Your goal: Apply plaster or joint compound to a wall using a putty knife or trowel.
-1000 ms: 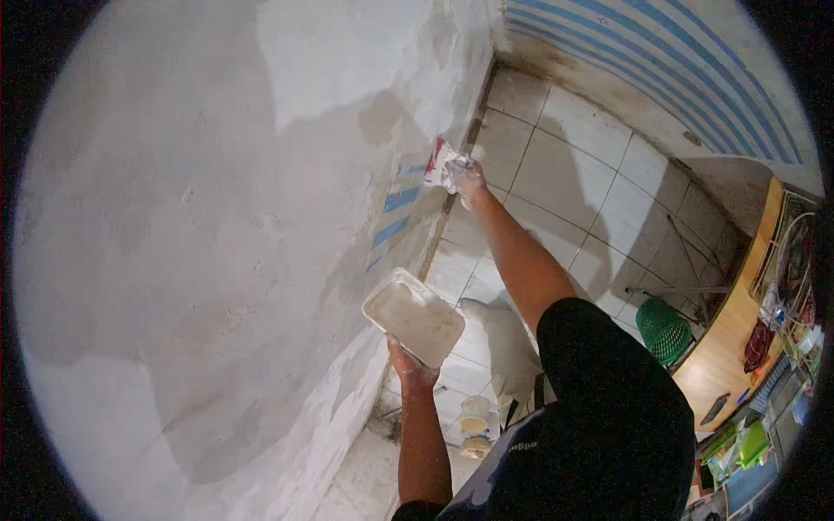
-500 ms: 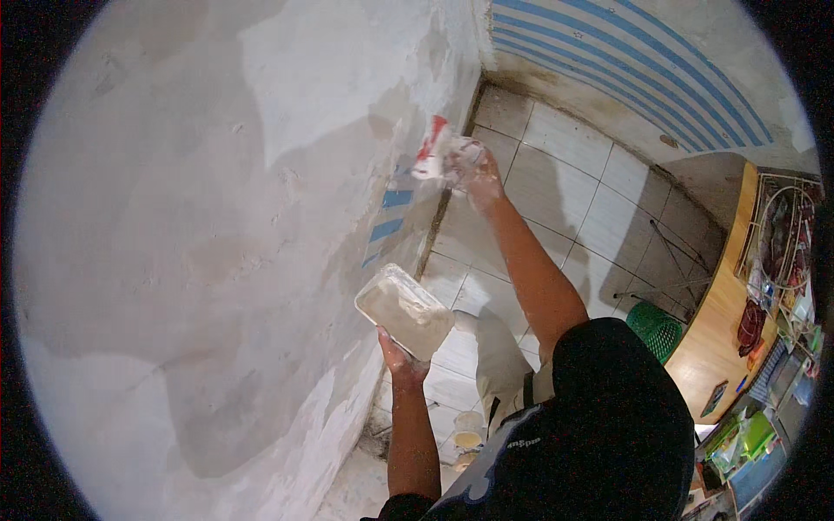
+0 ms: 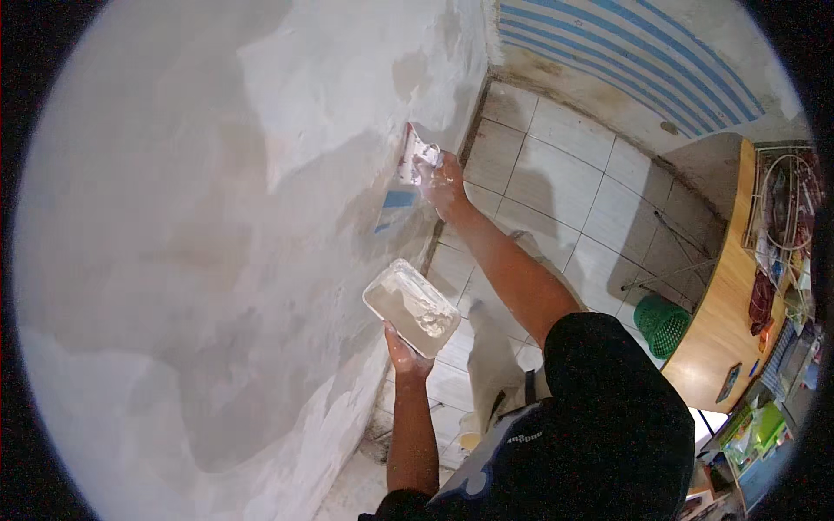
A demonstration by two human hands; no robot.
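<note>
My left hand (image 3: pixel 407 354) grips a white rectangular plastic tub (image 3: pixel 382 306) from below, tilted, with off-white filler paste (image 3: pixel 426 306) smeared inside along one side. My right hand (image 3: pixel 443 181) is closed round a putty knife (image 3: pixel 408 161), a wide blade coated in white paste with some red showing. Its blade lies against the grey and white patchy wall (image 3: pixel 261 234), just above a remaining blue stripe (image 3: pixel 399 200). The handle is mostly hidden by my fingers.
Ahead, a second wall carries blue stripes (image 3: pixel 625 52). Pale tiles (image 3: pixel 556 165) cover the floor. On the right stand a green basket (image 3: pixel 662 326) and a wooden table (image 3: pixel 708 347) with a wire rack (image 3: pixel 786 217) and assorted clutter. A pale round container (image 3: pixel 469 431) sits near my legs.
My right hand has moved left and slightly down, bringing the putty knife onto the wall. Less blue stripe shows on that wall. The tub has shifted slightly right and up.
</note>
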